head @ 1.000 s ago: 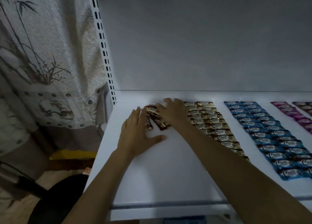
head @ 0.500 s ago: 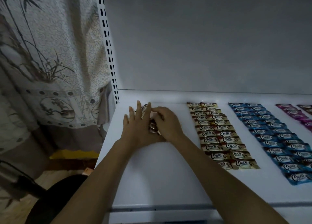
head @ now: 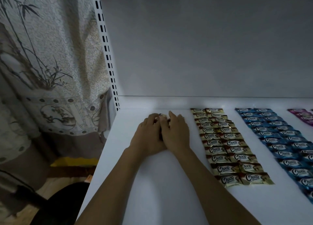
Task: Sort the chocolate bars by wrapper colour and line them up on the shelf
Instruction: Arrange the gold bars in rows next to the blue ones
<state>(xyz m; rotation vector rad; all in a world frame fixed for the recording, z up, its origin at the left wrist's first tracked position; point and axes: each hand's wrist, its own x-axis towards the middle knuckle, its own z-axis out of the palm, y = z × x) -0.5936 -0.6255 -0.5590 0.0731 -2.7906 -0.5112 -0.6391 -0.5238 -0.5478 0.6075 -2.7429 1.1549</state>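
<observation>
Brown-wrapped bars (head: 160,118) bunched just left of gold rows (head: 225,140), mostly hidden between both hands. Left hand (head: 148,134) fingers curl over them; right hand (head: 177,132) fingers fairly straight, pressing them. Blue rows (head: 277,135) right of gold, all on white shelf (head: 160,199).

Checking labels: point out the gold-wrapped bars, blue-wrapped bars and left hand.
gold-wrapped bars (head: 233,142): head view, on a middle wrapper.
blue-wrapped bars (head: 277,146): head view, on a middle wrapper.
left hand (head: 147,136): head view, back of hand.
</observation>
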